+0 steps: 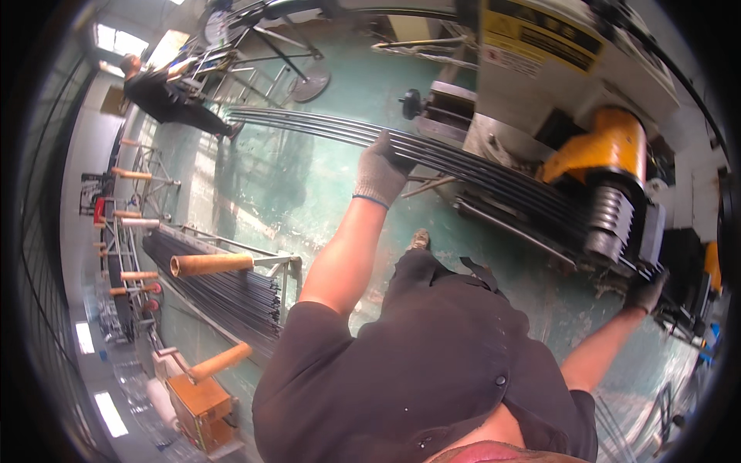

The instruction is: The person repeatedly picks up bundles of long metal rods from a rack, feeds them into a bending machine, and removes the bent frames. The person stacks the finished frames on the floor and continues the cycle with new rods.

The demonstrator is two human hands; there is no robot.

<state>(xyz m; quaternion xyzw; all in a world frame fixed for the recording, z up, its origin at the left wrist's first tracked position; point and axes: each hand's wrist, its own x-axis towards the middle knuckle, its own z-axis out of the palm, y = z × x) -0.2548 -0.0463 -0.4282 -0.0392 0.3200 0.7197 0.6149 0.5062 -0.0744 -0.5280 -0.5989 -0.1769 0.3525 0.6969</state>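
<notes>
Several long, dark metal rods (463, 160) run side by side from the far left floor area to the machine at the right. My left hand (380, 171), in a pale knitted glove, is closed around them from the near side, its thumb over the top. The rods pass beneath an orange machine head (610, 147) with a ribbed metal cylinder (610, 224) on its underside. My right hand (645, 292), also gloved, is at the rods' right ends, just past the cylinder. Its fingers are dark and partly hidden, so their grip is unclear.
A rack (297, 270) with wooden rollers holds a stack of dark rods (216, 282) at my left. Another person (174, 100) stands far left. A round-based metal stand (311, 83) is at the back. A wooden box (202, 405) sits lower left.
</notes>
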